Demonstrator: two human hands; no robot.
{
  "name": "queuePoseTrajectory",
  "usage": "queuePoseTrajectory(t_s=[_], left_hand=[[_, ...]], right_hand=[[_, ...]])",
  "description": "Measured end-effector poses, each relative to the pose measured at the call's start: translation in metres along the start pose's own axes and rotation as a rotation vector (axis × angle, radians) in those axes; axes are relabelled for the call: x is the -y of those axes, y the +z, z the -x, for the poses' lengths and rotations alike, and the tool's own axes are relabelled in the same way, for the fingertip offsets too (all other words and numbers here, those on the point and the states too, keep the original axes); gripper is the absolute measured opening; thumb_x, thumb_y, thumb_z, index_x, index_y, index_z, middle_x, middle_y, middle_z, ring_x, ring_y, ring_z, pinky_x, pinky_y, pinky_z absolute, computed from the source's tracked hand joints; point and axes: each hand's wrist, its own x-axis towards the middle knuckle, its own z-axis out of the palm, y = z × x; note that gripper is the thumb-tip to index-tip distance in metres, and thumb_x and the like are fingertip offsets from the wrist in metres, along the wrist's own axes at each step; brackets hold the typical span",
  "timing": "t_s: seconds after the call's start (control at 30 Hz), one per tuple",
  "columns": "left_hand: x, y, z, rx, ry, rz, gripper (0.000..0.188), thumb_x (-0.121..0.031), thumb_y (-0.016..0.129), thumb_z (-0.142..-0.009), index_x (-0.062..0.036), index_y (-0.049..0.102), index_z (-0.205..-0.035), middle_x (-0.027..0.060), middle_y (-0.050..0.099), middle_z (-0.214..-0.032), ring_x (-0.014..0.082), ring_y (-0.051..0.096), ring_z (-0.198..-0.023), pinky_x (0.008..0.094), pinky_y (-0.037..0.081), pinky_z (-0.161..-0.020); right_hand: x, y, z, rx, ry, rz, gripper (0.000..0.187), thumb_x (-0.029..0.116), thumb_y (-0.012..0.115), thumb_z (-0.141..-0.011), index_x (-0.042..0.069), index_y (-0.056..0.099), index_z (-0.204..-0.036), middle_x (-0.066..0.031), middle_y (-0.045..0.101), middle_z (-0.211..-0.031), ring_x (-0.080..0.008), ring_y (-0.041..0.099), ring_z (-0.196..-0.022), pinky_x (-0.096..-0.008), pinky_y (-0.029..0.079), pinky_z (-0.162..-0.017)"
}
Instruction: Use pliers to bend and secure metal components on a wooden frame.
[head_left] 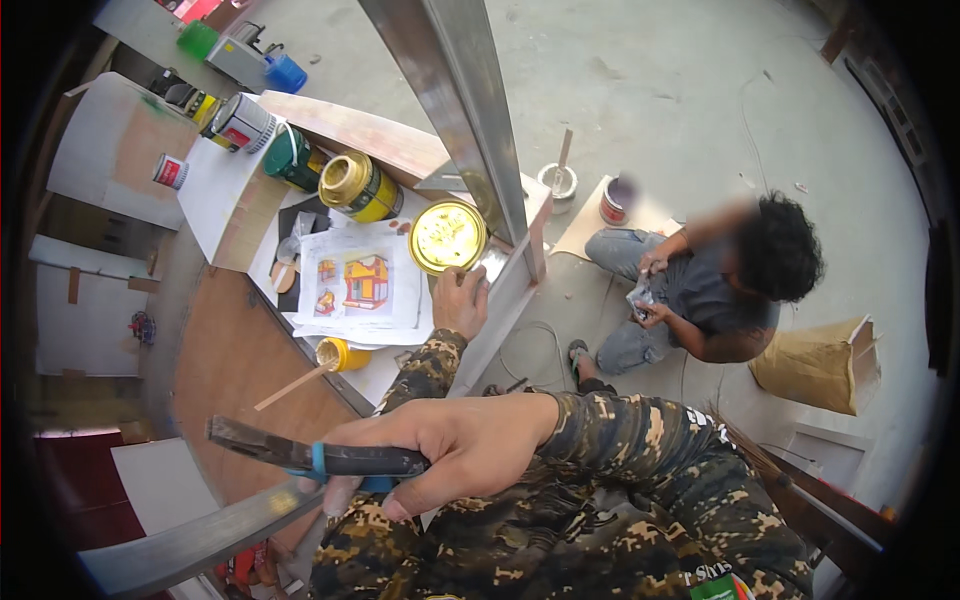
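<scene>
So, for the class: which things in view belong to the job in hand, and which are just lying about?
Apparently in use:
pliers, in the right hand
gold-topped can, at the left hand

Seemingly just lying about:
printed sheets
green pail
brown sack
yellow pot

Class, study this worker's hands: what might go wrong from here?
1. The left hand touches the round gold metal can; a push might tip it onto the white printed sheets.
2. The left camouflage sleeve lies near the small yellow jar and might knock its flat wooden stick.
3. The blue and black metal pliers might slip from the right hand.
</scene>
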Motion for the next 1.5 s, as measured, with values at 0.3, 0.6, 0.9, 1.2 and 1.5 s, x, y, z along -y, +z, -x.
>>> queuePoseTrajectory(t_s=[0.3, 0.6, 0.9, 1.2, 1.5], left_hand=[[0.003, 0.021, -0.001, -0.088, -0.058, 0.085, 0.014, -0.015, 0.068, -0.087, -0.0078, 0.064, -0.099, 0.0168, 0.058, -0.098, 0.04, 0.058, -0.092, 0.0512, 0.046, -0.08], [0.0, 0.007, 0.001, -0.06, -0.04, 0.135, 0.019, -0.017, 0.067, -0.09, -0.0061, 0.064, -0.105, 0.016, 0.057, -0.104, 0.0375, 0.056, -0.1, 0.0478, 0.046, -0.089], [-0.004, 0.005, 0.001, 0.021, -0.118, 0.115, 0.043, -0.014, 0.081, -0.071, -0.0093, 0.061, -0.11, 0.0139, 0.053, -0.108, 0.0367, 0.055, -0.106, 0.0468, 0.047, -0.092], [-0.005, 0.012, 0.001, -0.046, -0.07, 0.097, 0.042, -0.029, 0.085, -0.078, -0.005, 0.061, -0.102, 0.0144, 0.055, -0.102, 0.036, 0.057, -0.098, 0.0452, 0.048, -0.085], [-0.005, 0.015, -0.001, -0.049, -0.067, 0.091, 0.043, -0.035, 0.082, -0.082, -0.0035, 0.059, -0.101, 0.0148, 0.054, -0.1, 0.0372, 0.056, -0.096, 0.046, 0.047, -0.084]], right_hand=[[-0.098, -0.036, 0.052, -1.052, 0.232, -0.304, 0.025, -0.001, 0.056, -0.088, 0.0, 0.061, -0.113, -0.0088, 0.067, -0.108, -0.0193, 0.067, -0.101, -0.0278, 0.051, -0.077], [-0.14, -0.107, 0.122, -1.071, 0.121, -0.639, 0.037, -0.007, 0.04, -0.092, -0.002, 0.061, -0.122, -0.014, 0.064, -0.127, -0.031, 0.066, -0.12, -0.0426, 0.054, -0.103], [-0.145, -0.129, 0.13, -0.907, -0.016, -0.707, 0.043, -0.002, 0.037, -0.089, -0.005, 0.05, -0.13, -0.0269, 0.055, -0.139, -0.0433, 0.059, -0.126, -0.0501, 0.052, -0.105], [-0.151, -0.14, 0.125, -0.928, 0.044, -0.73, 0.048, -0.003, 0.042, -0.084, -0.006, 0.048, -0.131, -0.0284, 0.054, -0.14, -0.0424, 0.06, -0.122, -0.05, 0.05, -0.108], [-0.161, -0.149, 0.138, -0.797, -0.027, -0.774, 0.046, -0.002, 0.047, -0.085, -0.006, 0.052, -0.13, -0.0273, 0.053, -0.142, -0.0414, 0.059, -0.126, -0.0515, 0.048, -0.11]])
